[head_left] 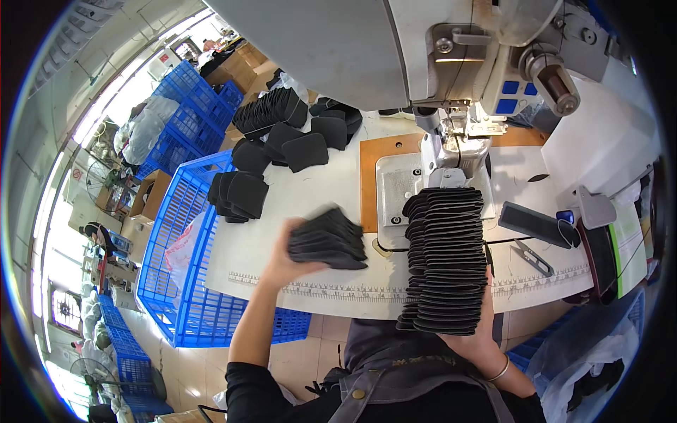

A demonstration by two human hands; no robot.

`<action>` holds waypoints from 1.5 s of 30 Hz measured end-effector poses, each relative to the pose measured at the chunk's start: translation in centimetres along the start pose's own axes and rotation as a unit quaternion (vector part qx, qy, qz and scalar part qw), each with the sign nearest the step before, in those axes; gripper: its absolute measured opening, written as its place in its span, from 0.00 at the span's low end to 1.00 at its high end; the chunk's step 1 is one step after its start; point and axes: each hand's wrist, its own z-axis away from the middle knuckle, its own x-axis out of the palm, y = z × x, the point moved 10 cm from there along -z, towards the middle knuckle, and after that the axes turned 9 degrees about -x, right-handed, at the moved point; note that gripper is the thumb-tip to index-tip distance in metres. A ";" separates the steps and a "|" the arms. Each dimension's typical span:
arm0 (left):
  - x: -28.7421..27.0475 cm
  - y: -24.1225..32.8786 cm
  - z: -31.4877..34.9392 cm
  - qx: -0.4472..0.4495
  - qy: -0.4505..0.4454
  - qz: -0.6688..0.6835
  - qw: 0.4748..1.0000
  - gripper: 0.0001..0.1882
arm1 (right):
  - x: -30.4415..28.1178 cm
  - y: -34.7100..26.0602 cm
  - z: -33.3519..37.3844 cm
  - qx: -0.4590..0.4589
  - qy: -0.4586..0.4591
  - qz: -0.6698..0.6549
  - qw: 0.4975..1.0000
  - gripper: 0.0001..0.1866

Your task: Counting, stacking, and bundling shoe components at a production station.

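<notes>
From where I stand, the person's left hand [285, 257], in the middle of the frame, is clamped on a small stack of black pieces [328, 240], thumb below and palm against its left side; the stack looks a little blurred. The right hand [476, 342], right of the lower centre, lies against the lower right side of a long stack of black pieces [446, 261]. Its fingers are mostly hidden, so I can't tell how tightly they close. That long stack runs from just below the sewing machine's needle area [455, 141] down past the front edge of the white table [331, 183].

More loose black pieces [305, 151] lie in heaps at the upper left of the tabletop. A blue crate [159, 282] stands beside the table at left. Toward the right of the frame, thread snips [532, 259] lie near a dark flat bar [536, 224].
</notes>
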 end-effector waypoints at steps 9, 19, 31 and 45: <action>10.9 2.8 7.4 -0.005 -0.371 0.191 0.909 0.38 | 0.3 -0.9 -1.5 -0.008 -0.031 0.062 0.998 0.58; 21.2 -1.8 9.6 -0.017 -0.358 0.134 0.924 0.37 | -1.3 -1.7 -1.8 -0.058 -0.046 0.015 0.997 0.62; 19.9 -2.2 10.0 0.062 -0.240 0.003 0.969 0.41 | -12.7 3.8 -2.0 -0.010 -0.012 0.415 0.910 0.15; 20.1 -1.9 9.7 0.067 -0.227 -0.012 0.972 0.42 | -10.1 -4.0 5.4 0.014 0.002 -0.208 0.978 0.22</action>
